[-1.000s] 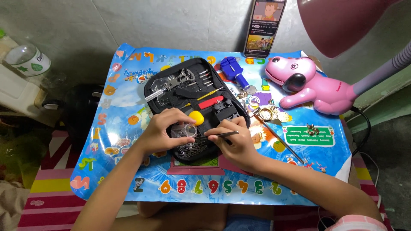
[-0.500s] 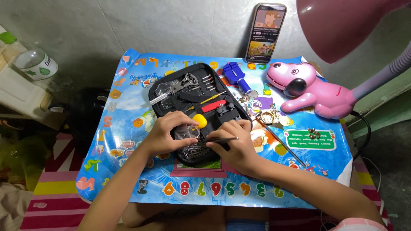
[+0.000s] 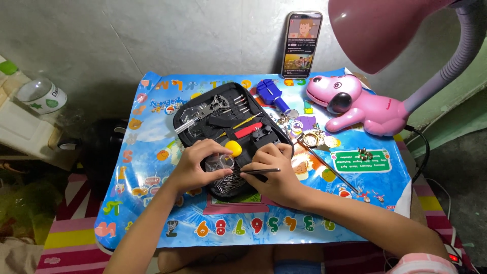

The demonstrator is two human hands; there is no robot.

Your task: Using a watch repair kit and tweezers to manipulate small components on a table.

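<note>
A black tool case (image 3: 203, 109) lies open on the blue children's mat (image 3: 152, 203), holding pliers, a red-handled tool and a yellow ball. My left hand (image 3: 195, 165) pinches a small clear plastic bag (image 3: 219, 162) over the case's near end. My right hand (image 3: 271, 170) grips a thin dark metal tool (image 3: 264, 171), its tip pointing left toward the bag. Loose thin metal pins (image 3: 228, 183) lie in the case just below both hands.
A phone (image 3: 302, 43) leans on the wall, screen lit. A pink toy dog (image 3: 355, 104), a blue tool (image 3: 271, 94), gold watch parts (image 3: 312, 139) and a long thin rod (image 3: 329, 162) lie right of the case. A pink lamp (image 3: 385, 25) hangs overhead. A jar (image 3: 40, 94) stands far left.
The camera view has shifted slightly. Both hands stay over the near end of the case; the right hand's tool sits a little closer to the bag.
</note>
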